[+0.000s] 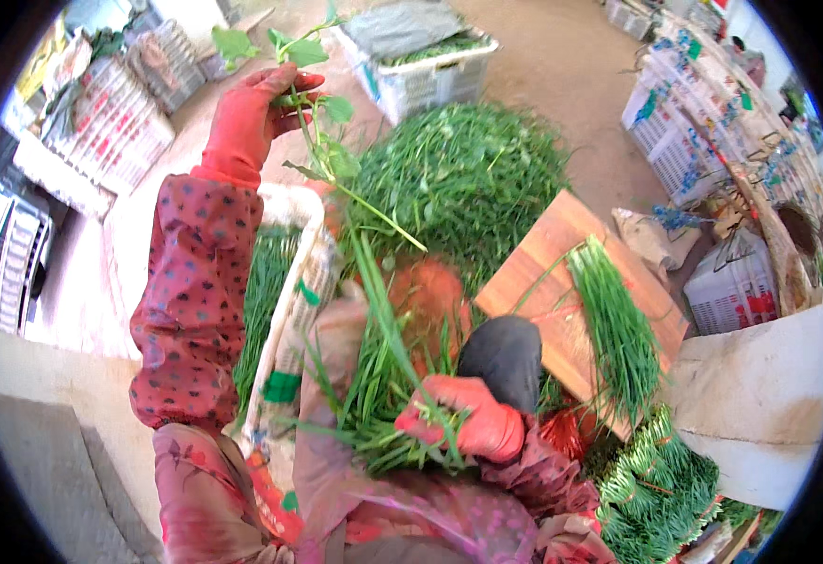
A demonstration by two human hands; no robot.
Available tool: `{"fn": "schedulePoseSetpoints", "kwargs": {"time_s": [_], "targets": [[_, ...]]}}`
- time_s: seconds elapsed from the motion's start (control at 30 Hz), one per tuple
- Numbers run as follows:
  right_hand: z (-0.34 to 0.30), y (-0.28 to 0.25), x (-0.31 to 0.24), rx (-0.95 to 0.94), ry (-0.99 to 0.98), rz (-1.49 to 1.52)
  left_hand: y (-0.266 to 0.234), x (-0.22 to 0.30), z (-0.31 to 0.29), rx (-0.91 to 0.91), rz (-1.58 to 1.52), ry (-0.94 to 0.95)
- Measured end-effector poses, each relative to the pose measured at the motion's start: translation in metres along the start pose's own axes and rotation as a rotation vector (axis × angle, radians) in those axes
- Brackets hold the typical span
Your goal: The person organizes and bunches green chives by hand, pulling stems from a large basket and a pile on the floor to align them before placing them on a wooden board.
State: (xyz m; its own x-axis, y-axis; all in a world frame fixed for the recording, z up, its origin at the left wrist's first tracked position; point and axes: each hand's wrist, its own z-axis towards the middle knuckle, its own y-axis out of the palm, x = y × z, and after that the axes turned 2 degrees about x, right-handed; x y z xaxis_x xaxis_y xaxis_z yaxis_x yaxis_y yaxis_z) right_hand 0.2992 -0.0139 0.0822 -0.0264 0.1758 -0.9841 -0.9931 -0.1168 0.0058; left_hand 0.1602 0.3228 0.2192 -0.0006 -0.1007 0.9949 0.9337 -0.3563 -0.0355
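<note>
My left hand, in a red glove, is raised at the upper left with its fingers closed around a broad-leaved green weed. The weed's pale stem slants down to the right, over the edge of a large loose heap of greens. Low in the middle, my right hand, also red-gloved, grips a bunch of long green chives near my lap. Just behind that hand sits a dark rounded thing, its kind unclear.
Right of the heap, a wooden board carries a bundle of chives. Tied chive bundles are stacked at the lower right, near red strands. A pale-rimmed basket with greens stands left. Beyond the heap is a white crate.
</note>
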Motion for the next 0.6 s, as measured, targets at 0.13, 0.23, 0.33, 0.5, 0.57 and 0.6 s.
{"fn": "schedulePoseSetpoints", "kwargs": {"time_s": [0.13,0.23,0.33,0.5,0.57,0.6], "targets": [[-0.004,-0.006,0.005,0.008,0.132,0.037,0.059,0.017,0.042,0.059,-0.070,0.162],[0.003,-0.007,0.003,0.004,0.116,0.029,0.086,0.029,0.109,-0.021,-0.081,0.376],[0.003,-0.010,0.007,0.001,0.041,0.012,0.103,-0.010,0.154,0.110,1.076,0.248],[0.002,-0.019,0.015,0.051,-0.031,0.042,0.086,-0.136,0.007,-0.658,1.444,-0.094],[0.000,-0.020,0.012,0.016,-0.021,0.058,0.051,-0.160,-0.056,-0.966,1.269,-0.159],[-0.001,-0.019,0.013,0.024,-0.020,0.068,0.039,-0.174,-0.080,-1.056,1.147,-0.188]]}}
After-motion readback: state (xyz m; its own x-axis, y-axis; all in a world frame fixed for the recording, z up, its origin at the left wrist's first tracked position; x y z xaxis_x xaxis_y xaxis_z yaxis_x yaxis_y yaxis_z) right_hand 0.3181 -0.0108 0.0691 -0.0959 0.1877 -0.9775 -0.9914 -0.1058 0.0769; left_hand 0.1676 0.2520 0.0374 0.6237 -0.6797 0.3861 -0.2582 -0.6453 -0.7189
